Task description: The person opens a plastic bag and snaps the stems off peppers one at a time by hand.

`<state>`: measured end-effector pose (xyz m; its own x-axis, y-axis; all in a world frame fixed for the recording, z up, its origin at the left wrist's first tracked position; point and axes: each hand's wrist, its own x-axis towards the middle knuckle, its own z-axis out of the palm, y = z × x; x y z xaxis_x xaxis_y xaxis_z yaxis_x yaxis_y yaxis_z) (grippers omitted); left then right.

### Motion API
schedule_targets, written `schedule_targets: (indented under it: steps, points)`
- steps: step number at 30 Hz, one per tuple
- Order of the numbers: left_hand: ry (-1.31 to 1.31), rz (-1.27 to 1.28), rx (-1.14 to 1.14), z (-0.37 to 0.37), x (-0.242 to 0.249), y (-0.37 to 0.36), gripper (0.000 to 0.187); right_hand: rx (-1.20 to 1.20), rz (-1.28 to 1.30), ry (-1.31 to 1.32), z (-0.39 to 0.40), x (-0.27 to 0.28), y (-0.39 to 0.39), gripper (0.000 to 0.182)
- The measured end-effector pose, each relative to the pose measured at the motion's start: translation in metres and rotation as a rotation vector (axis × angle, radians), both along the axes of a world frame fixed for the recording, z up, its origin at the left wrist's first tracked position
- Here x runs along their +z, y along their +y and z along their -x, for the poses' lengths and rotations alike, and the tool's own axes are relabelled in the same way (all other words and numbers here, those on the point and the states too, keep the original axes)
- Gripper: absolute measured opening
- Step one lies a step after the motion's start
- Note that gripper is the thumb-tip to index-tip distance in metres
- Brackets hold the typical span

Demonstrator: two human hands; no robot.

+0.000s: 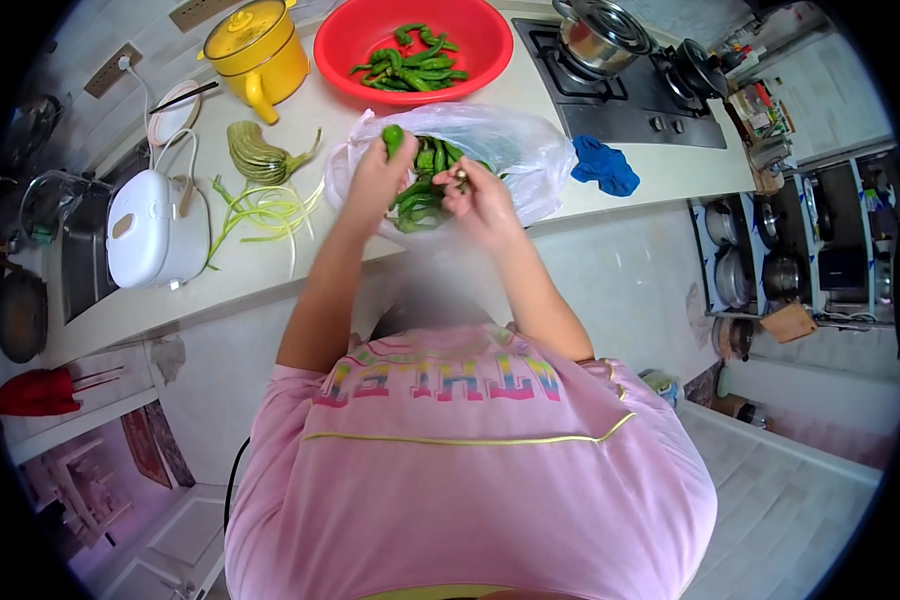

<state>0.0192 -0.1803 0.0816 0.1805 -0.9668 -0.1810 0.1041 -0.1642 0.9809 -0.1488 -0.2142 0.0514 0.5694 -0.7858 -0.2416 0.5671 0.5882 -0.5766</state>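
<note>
My left hand (378,178) is closed around a green pepper (393,138), whose rounded end sticks out above the fingers. Close to its right, the fingertips of my right hand (482,205) are pinched together on a small dark bit, too small to name for certain. Both hands are over an open clear plastic bag (530,150) lying on the counter. More green peppers (425,160) lie inside it, partly covered by the hands and the plastic. Behind the bag stands a red basin (335,55) with several green peppers (415,72) in it.
Left on the counter (300,250) are a striped green gourd (260,155), long green stalks (270,212), a white appliance (160,230) and a yellow pot (270,60). A blue cloth (604,166) lies near the gas stove (625,110), which carries a steel pot (598,40).
</note>
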Motion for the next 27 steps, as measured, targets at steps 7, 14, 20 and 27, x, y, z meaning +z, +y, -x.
schedule_targets:
  steps: [7,14,20,27]
  points:
    - [0.92,0.129,-0.083,-0.041,0.022,-0.08,0.035,-0.046,0.13,0.22,0.017,0.017,0.003,0.013]
    - [-0.033,0.14,-0.215,-0.025,0.01,-0.046,0.032,-0.039,0.263,0.512,0.015,0.013,0.006,0.009]
    - [-0.93,0.16,-0.224,-0.008,-0.106,-0.01,0.03,-0.087,0.336,0.612,0.008,0.004,0.002,0.008]
    - [-0.166,0.114,-0.049,-0.006,-0.09,-0.01,0.026,-0.194,0.45,0.641,-0.002,-0.002,0.004,0.015]
